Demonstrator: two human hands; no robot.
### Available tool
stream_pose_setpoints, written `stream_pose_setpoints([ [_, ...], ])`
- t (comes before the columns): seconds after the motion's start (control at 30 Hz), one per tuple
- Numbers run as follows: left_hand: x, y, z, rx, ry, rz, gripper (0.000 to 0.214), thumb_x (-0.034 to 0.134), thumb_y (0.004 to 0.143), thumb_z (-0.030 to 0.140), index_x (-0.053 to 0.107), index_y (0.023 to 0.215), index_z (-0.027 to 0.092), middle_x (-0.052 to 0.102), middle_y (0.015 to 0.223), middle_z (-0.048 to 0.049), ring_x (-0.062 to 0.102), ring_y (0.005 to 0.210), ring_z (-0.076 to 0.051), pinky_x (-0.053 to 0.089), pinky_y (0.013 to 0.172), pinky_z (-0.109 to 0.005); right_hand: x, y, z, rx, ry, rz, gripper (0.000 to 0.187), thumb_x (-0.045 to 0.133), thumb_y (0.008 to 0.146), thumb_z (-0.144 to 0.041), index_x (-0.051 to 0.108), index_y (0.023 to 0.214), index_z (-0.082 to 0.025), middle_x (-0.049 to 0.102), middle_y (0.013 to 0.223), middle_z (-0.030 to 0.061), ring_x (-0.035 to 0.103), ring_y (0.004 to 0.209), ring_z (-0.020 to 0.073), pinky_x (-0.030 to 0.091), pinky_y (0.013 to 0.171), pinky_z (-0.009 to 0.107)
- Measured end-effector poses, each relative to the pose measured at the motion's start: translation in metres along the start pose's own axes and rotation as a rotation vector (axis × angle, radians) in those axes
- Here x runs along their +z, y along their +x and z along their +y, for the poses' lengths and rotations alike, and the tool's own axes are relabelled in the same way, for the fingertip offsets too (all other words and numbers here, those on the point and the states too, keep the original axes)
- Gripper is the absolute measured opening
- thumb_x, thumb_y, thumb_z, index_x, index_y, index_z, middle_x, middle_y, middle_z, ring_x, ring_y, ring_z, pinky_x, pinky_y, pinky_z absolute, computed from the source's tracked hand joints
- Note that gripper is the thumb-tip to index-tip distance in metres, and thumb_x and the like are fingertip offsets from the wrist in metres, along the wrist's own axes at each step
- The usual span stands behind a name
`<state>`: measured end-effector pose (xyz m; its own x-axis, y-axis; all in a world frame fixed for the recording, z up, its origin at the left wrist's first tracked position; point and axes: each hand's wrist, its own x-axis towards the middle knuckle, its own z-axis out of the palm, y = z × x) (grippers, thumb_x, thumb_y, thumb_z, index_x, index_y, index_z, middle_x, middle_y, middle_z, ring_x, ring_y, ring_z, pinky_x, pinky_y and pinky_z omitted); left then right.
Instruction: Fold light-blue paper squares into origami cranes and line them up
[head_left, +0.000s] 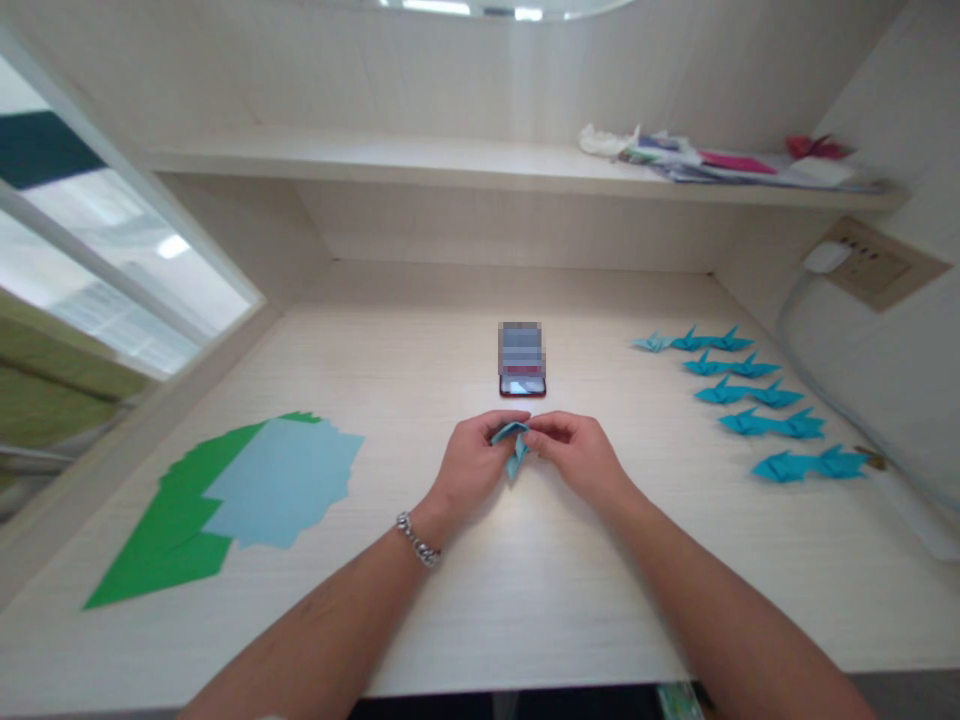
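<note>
"Where is the folded light-blue paper (517, 455) sitting?"

"It's sitting between the two hands, on the person's side of the phone (523, 360). The left hand (478, 450) is gripping its upper left part, fingers curled; the right hand (576, 447) is pinching its right edge, thumb and fingertips nearly meeting."

"So which hand is lying nearer?"

"Neither; both are touching it. Its lower flap is pointing back toward the person, leaning a little left, while a bent upper flap is running across into the left fingers. I'm judging that angle between the flaps to be what matters most."

"What are you having trouble seeing?"

"The fingers are covering both sides, so I'm not making out its layers or the crease under the right fingertips. Pixel blocks are masking most of the phone's screen. Over on the right, the blue paper cranes (748, 397) are blurring together, and the forearms are running off the bottom edge."
</note>
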<state>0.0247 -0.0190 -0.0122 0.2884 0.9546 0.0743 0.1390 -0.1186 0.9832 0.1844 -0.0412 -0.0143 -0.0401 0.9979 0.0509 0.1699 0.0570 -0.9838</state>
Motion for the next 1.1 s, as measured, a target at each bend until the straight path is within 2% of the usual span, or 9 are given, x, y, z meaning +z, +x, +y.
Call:
stream_pose_setpoints([
  [0.17,0.002,0.000,-0.001,-0.043,-0.067,-0.045,0.033,0.065,0.075,0.021,0.069,0.106,0.014,0.070,0.106,-0.0110,0.065,0.095,-0.023,0.049,0.088,-0.037,-0.002,-0.006,-0.009,-0.067,-0.212,0.067,0.017,0.064,0.079,-0.030,0.074,0.091,-0.023,0.074,0.088,0.0023,0.067,0.080,0.0186,0.051,0.078,0.031],
  [0.33,0.003,-0.001,-0.002,-0.101,-0.177,-0.069,0.035,0.062,0.076,0.020,0.067,0.109,0.012,0.070,0.107,-0.0125,0.065,0.094,-0.022,0.049,0.088,-0.037,-0.002,-0.007,-0.013,-0.093,-0.293,0.099,0.016,0.065,0.078,-0.027,0.075,0.090,-0.023,0.074,0.086,0.0020,0.068,0.077,0.0183,0.052,0.076,0.030],
  [0.6,0.003,0.001,-0.002,-0.085,-0.021,-0.024,0.033,0.067,0.073,0.020,0.069,0.104,0.010,0.070,0.107,-0.0136,0.065,0.095,-0.022,0.048,0.090,-0.038,-0.002,-0.006,-0.009,-0.066,-0.305,0.107,0.016,0.066,0.074,-0.021,0.074,0.088,-0.022,0.074,0.085,0.0023,0.068,0.076,0.0177,0.054,0.074,0.030],
  [0.9,0.003,0.001,-0.005,-0.071,0.000,-0.040,0.029,0.065,0.076,0.026,0.071,0.101,0.014,0.072,0.102,-0.0112,0.065,0.093,-0.022,0.049,0.086,-0.035,-0.001,-0.004,-0.003,-0.018,-0.189,0.107,0.013,0.067,0.073,-0.021,0.072,0.085,-0.019,0.073,0.081,0.0038,0.068,0.074,0.0180,0.054,0.073,0.031],
  [1.1,0.001,0.000,-0.001,-0.021,0.001,-0.131,0.026,0.060,0.080,0.031,0.072,0.098,0.016,0.073,0.094,-0.0062,0.064,0.088,-0.020,0.048,0.080,-0.031,-0.001,-0.006,-0.008,-0.144,-0.234,0.092,0.017,0.067,0.076,-0.022,0.073,0.092,-0.022,0.071,0.089,0.0037,0.066,0.082,0.0171,0.053,0.074,0.029],
])
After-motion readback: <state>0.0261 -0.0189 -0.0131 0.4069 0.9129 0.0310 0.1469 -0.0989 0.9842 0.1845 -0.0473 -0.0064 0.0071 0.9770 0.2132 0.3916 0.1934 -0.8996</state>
